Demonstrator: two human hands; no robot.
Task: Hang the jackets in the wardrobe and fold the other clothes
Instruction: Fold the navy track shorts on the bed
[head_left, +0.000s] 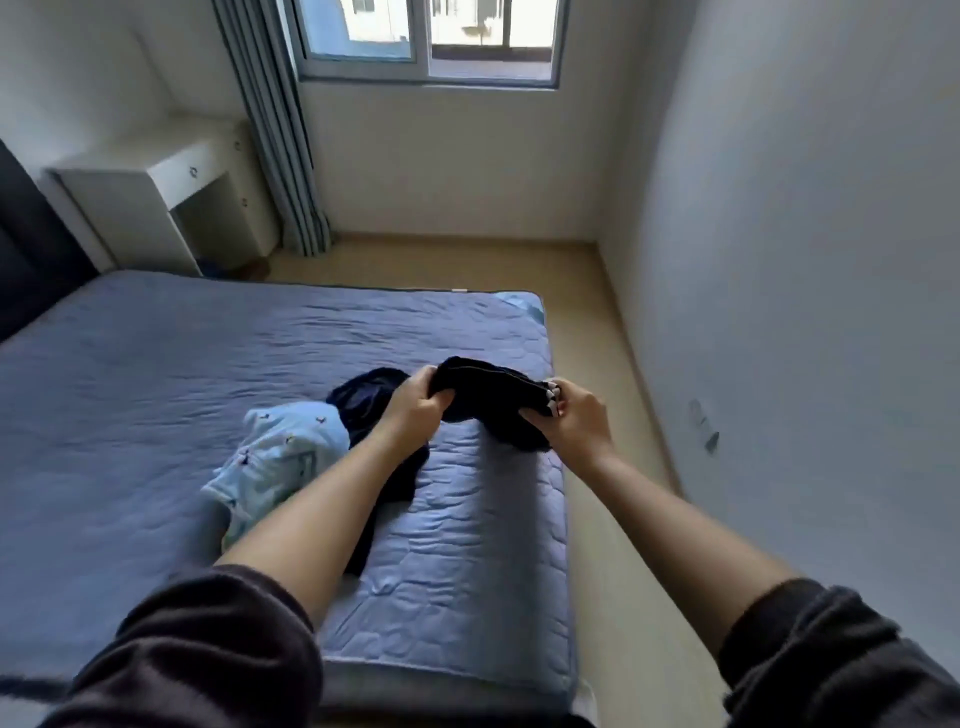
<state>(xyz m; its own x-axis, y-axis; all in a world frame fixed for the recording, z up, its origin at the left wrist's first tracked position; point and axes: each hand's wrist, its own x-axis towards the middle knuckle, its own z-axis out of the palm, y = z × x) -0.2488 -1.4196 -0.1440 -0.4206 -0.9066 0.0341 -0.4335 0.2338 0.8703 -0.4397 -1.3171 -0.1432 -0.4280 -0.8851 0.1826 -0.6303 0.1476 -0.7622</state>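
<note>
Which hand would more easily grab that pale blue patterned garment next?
Probably the left hand: the pale blue patterned garment lies on the mattress just beside its forearm. The right hand grips the dark garment farther away, near the bed's right edge.

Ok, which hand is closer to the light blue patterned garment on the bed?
Left. The left hand grips the dark garment just right of the light blue garment; the right hand holds that dark garment's other end, farther right.
</note>
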